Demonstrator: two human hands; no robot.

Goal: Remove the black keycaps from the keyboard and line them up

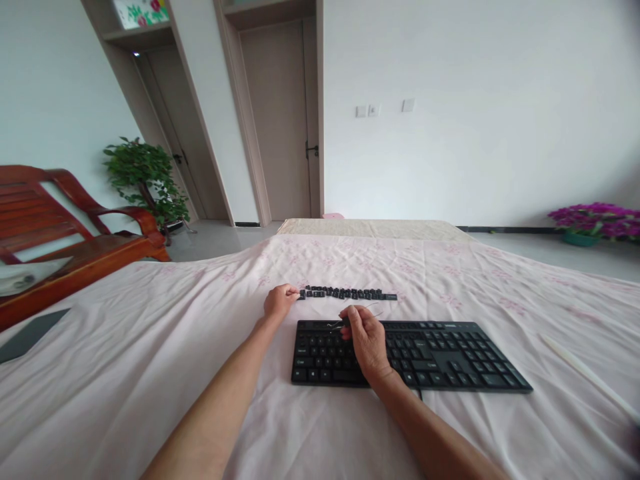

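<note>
My left hand [281, 301] is at the left end of two uneven rows of loose black keycaps [345, 293] on the cloth. Its thumb and fingertips pinch together at a small keycap [301, 295]. Closer to me lies a black keyboard [440, 360] with its number pad to the right. Over its left half, my right hand [367, 337] is closed around a small wire keycap puller [334, 326], whose thin wires stick out from the fingers. The hand and wrist hide part of the keys. Along the keyboard's upper left, the back strip looks bare of keycaps.
A wrinkled pink-white floral cloth [200, 333] covers the surface. On the right lies a long pale strip [585, 370]; at the left edge is a dark flat object [33, 333]. Beyond are a wooden armchair [85, 233], a leafy plant [143, 173], doors and purple flowers [597, 220].
</note>
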